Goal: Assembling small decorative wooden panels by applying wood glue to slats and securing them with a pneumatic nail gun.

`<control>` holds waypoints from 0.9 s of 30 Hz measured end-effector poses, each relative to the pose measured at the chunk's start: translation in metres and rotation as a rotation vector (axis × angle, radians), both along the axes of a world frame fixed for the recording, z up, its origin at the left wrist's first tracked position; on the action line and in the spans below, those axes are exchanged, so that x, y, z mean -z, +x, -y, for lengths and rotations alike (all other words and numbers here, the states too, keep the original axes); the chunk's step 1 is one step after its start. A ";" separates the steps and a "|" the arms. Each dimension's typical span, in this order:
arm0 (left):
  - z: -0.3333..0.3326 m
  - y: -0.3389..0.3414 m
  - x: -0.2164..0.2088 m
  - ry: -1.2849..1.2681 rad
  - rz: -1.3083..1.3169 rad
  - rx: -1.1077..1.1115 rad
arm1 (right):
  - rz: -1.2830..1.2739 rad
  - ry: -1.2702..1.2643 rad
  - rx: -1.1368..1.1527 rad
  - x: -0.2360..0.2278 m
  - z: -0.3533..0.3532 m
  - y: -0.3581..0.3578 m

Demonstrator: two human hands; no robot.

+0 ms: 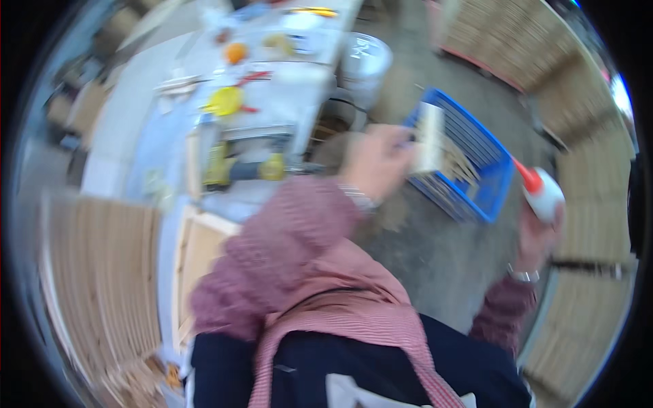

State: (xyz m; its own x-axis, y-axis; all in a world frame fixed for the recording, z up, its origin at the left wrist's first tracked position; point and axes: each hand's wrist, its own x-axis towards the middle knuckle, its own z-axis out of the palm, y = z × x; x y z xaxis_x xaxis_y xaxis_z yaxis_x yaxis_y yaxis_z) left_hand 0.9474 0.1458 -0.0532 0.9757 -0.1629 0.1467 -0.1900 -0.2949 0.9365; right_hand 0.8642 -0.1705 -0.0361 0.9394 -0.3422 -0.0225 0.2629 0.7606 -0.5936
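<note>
My left hand [379,163] reaches forward over the near left corner of a blue plastic basket [502,187]. Its blurred fingers are closed against the left edge of a pale wooden strip [428,139], which they seem to grip. The strip stands out over the basket's left rim. Inside the basket lie several thin wooden pieces [459,166]. Off to the right, my right hand [539,234] is wrapped round a white squeeze bottle [546,202] with a red nozzle. The nozzle points up and left, close to the basket's right corner.
A covered workbench [149,122] on the left carries a yellow-and-grey power tool [252,168], a yellow round thing [224,101] and red-handled tools [255,76]. Wooden panels [102,265] stand at lower left. Stacked wooden boards [592,170] line the right. A white bucket [366,64] stands beyond the bench.
</note>
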 end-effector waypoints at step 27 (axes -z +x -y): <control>-0.504 0.287 0.061 0.911 -0.419 -1.131 | -0.246 -0.234 -0.286 0.068 -0.225 0.175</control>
